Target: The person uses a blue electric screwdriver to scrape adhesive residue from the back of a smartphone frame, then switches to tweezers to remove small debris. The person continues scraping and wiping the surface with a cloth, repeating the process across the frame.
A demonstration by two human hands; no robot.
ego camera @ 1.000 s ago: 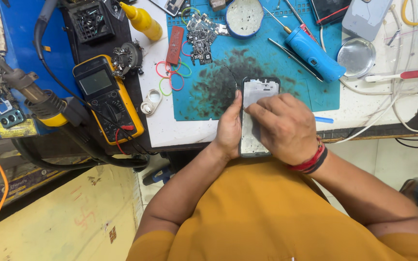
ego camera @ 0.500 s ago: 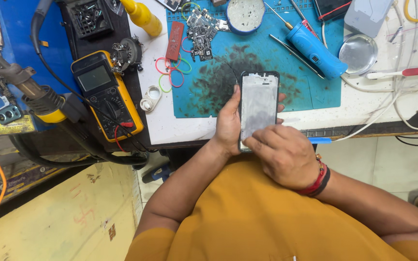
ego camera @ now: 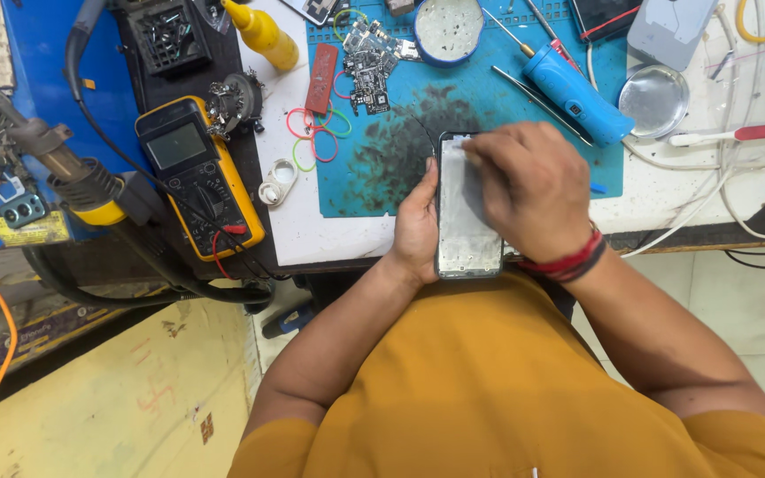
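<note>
While left hand (ego camera: 418, 232) grips phone frame (ego camera: 467, 221); right hand (ego camera: 533, 190) pinches its top | round tin (ego camera: 451, 29): grey residue

grey phone frame (ego camera: 465, 221), upright, held above mat edge

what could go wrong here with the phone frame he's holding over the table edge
1. The phone frame is propped only by the left hand and overhangs the table edge; pressure from the right hand near its top could make it slip into the lap.
2. That pressure may flex the thin frame.
3. The circuit board and rubber bands lie loose nearby; an elbow or wrist could knock them.
</note>
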